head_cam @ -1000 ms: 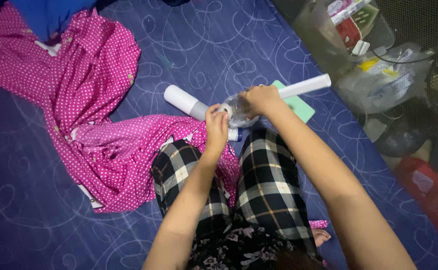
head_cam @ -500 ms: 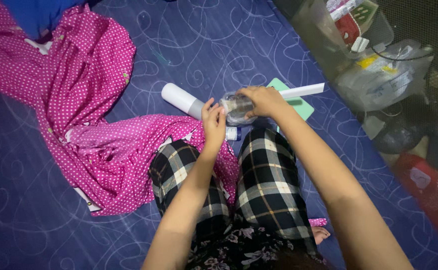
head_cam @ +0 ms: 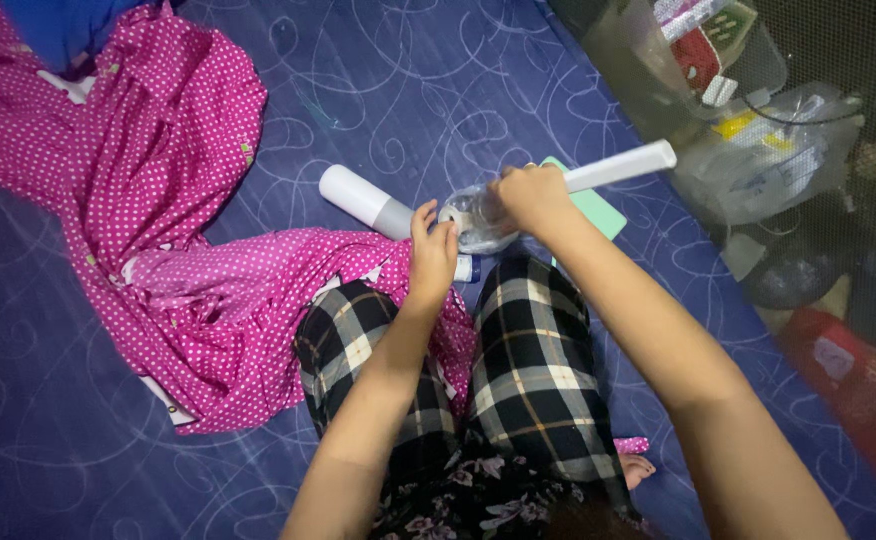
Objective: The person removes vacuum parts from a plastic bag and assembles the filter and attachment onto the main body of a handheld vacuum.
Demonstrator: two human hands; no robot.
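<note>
Right hand (head_cam: pixel 530 197) clenched round clear plastic bottle (head_cam: pixel 474 218) – bottle lies sideways above knees, mouth toward left hand (head_cam: pixel 432 252). White stick (head_cam: pixel 618 166) juts from right fist, up and right. Left fingers (head_cam: pixel 436 232) curl on bottle mouth, touching it; grip itself unclear. White-and-grey cylinder (head_cam: pixel 366 201) lies just beside on blue mattress (head_cam: pixel 438 80) – pink dotted cloth (head_cam: pixel 178 230) heaped left.
</note>
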